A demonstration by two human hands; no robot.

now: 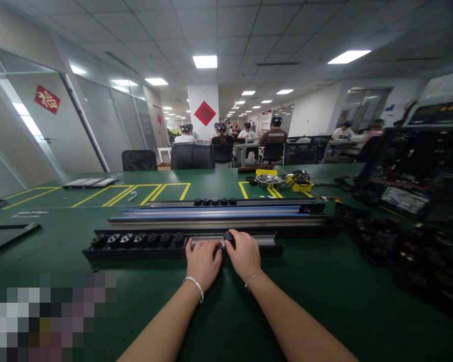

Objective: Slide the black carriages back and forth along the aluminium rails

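Both hands are laid on a long black rail (98,250) that lies crosswise on the green table (305,301), just in front of the person. The left hand (203,261) is pressed onto the rail's pale metal middle stretch with the fingers bent down over it; whether anything is gripped cannot be told. The right hand (244,254) is set touching beside it, and its fingertips are closed narrowly on a small black part (228,236), which seems to be seated on the rail's top. A row of black clips (136,238) is lined up along the rail's left half. Just behind it, silver and blue rails (219,216) are laid parallel. Farther back, a metal bowl (269,180) is placed beside a yellow box (266,172).
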